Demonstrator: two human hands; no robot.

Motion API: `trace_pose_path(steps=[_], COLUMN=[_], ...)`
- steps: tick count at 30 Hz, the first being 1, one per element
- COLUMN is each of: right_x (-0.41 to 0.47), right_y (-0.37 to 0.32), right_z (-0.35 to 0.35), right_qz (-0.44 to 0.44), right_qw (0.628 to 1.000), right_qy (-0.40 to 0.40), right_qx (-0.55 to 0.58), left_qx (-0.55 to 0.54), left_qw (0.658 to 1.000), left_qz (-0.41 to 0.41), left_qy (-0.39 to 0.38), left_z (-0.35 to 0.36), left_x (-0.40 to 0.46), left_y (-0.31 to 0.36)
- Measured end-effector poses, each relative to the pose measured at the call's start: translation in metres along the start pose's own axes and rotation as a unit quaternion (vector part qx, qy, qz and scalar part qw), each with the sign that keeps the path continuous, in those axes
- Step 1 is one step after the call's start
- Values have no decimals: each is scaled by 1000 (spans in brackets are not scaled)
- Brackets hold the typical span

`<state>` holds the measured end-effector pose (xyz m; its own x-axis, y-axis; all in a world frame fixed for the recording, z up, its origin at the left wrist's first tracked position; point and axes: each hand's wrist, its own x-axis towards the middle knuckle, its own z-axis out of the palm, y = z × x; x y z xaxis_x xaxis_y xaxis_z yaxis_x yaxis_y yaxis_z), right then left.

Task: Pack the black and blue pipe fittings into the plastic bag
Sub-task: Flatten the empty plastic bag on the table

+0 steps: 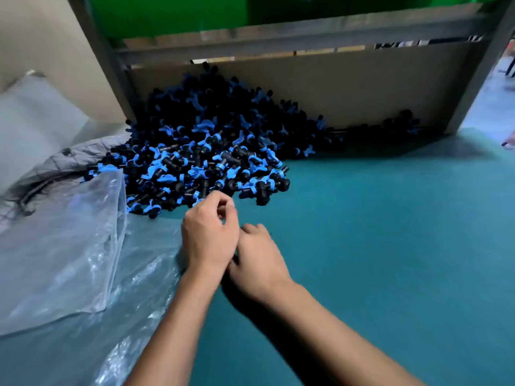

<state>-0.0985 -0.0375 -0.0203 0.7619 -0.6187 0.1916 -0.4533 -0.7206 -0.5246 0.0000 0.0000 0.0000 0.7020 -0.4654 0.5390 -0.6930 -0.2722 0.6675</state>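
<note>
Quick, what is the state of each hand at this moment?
Left hand: fingers curled at the edge of the fitting pile; whether it holds anything cannot be told.
Right hand: fingers curled under, whether it holds anything cannot be told.

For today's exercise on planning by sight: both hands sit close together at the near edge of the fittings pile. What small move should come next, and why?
Probably the left hand reaches forward to gather fittings from the pile. Its curled fingers seem to hold nothing, the pile's edge lies just ahead, and the plastic bag lies beside it on the left. The right hand rests on the table.

Teal tabletop (390, 246) meets cardboard panel (348, 87), grey frame (278, 50).
</note>
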Motion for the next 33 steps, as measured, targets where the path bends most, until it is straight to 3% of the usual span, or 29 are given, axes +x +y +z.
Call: trace_pose_path(steps=[4, 9, 18, 23, 28, 33], right_x=[11, 21, 24, 15, 1, -16], right_y=[-41, -71, -6, 22, 53, 112], right_z=[29, 65, 25, 4, -18, -68], right_qz=[-64, -72, -90, -144, -125, -103], right_qw=[994, 976, 959, 958, 964, 964], right_qy=[-15, -153, -217, -187, -149, -176], right_qx=[-87, -137, -156, -160, -184, -170], left_qx=[108, 215, 185, 172, 166, 86], left_qw=[992, 976, 970, 964, 962, 951], left_qz=[58, -23, -83, -111, -7, 130], left_qy=[-19, -20, -137, -172, -216, -267], left_z=[-48, -73, -26, 23, 56, 39], left_x=[3, 14, 14, 20, 16, -7], left_y=[-63, -102, -65, -14, 26, 13])
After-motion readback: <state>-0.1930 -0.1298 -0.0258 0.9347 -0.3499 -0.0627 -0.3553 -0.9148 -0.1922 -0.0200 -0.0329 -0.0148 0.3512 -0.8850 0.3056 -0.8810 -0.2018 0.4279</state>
